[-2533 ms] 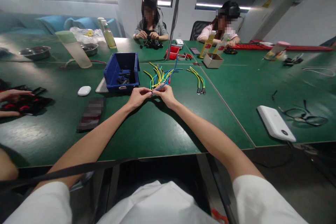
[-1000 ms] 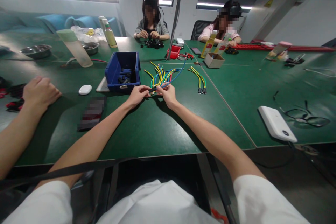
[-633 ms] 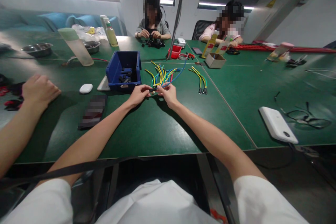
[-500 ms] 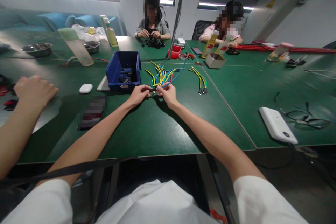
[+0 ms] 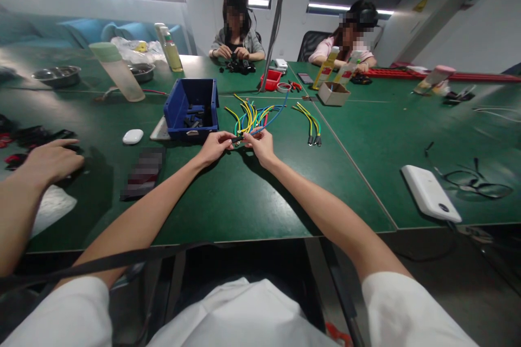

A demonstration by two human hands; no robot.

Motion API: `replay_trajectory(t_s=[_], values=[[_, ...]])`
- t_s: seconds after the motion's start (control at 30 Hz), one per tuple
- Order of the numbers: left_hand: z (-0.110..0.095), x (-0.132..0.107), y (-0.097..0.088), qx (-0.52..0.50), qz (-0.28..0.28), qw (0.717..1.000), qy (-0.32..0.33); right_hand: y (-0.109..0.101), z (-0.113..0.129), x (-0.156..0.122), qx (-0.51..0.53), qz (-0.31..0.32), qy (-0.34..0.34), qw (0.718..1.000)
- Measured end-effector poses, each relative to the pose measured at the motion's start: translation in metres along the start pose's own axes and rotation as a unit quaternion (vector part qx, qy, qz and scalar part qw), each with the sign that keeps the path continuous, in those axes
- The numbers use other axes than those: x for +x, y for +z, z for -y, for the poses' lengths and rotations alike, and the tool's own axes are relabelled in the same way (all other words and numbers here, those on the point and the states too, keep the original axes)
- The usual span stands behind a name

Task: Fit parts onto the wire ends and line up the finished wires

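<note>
Green surface (image 5: pixel 264 206) bears a blue bin (image 5: pixel 176 131) and, right of it, a wire pile (image 5: pixel 250 114). Just before the pile, the right hand (image 5: pixel 260 145) pinches a blue wire (image 5: pixel 280 113), the left hand (image 5: pixel 217 148) a small black piece (image 5: pixel 237 140).

A green table (image 5: pixel 260 200) spans the frame's middle; on it sit 1 blue bin (image 5: pixel 193 135) left of centre, wires (image 5: pixel 251 117) at centre, 1 white case (image 5: pixel 133 136) further left, 1 cardboard box (image 5: pixel 334 97) upper right, 1 white device (image 5: pixel 430 192) at right
</note>
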State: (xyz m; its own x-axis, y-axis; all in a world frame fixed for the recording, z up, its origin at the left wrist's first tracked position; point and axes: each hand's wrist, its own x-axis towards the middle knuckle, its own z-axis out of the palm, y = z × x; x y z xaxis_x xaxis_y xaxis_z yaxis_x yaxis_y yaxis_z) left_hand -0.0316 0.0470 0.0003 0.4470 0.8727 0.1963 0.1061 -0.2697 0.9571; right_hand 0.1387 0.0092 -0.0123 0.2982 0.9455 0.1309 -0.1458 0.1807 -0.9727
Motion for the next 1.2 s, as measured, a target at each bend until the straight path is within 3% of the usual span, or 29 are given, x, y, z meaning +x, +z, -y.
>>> replay_trajectory(t_s=[0.37, 0.9, 1.2], values=[[0.0009, 0.0, 0.0015, 0.022, 0.0, 1.0, 0.0, -0.0015, -0.0028, 0.0014, -0.047, 0.014, -0.028, 0.998], [-0.007, -0.0015, 0.0033, -0.001, -0.021, 0.999, -0.029, -0.0017, 0.0042, -0.0014, 0.004, 0.043, -0.011, 0.999], [0.0009, -0.0016, 0.0054, 0.001, -0.01, 1.0, 0.001, -0.0014, 0.0026, -0.001, -0.013, 0.043, -0.011, 0.999]])
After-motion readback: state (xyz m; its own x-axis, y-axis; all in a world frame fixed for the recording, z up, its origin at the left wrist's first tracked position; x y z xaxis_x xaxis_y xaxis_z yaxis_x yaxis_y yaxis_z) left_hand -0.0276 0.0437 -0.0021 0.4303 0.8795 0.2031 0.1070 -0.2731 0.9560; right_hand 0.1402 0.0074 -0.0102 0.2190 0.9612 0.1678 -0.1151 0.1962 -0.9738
